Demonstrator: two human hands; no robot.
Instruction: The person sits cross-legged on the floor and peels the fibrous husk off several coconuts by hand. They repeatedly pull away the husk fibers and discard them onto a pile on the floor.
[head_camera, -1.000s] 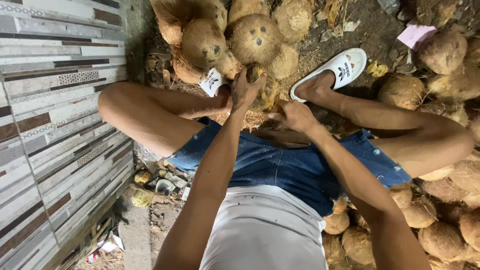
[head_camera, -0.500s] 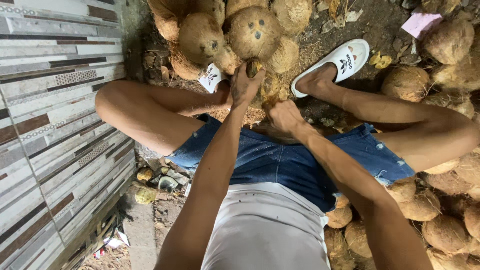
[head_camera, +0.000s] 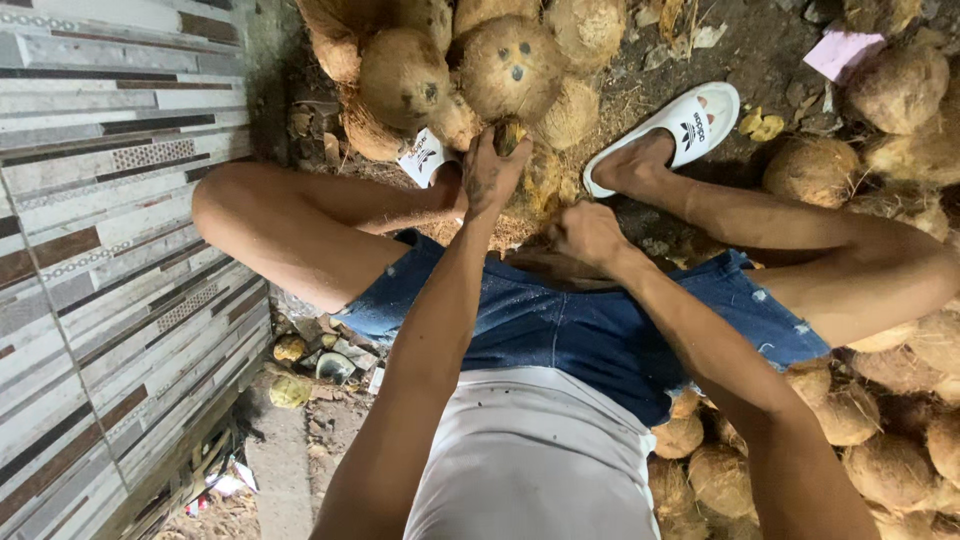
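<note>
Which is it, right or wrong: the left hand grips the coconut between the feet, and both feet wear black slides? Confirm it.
Wrong on one point. The head view shows white slides, not black. The left hand does grip the coconut between the feet.

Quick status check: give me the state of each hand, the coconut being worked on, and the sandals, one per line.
left hand: gripping the top of the coconut, fingers curled over it
right hand: closed in a fist beside the coconut's lower edge
coconut: on the ground between the feet, partly husked
right sandal: on the foot, flat on the dirt
left sandal: on the foot, mostly hidden
</note>
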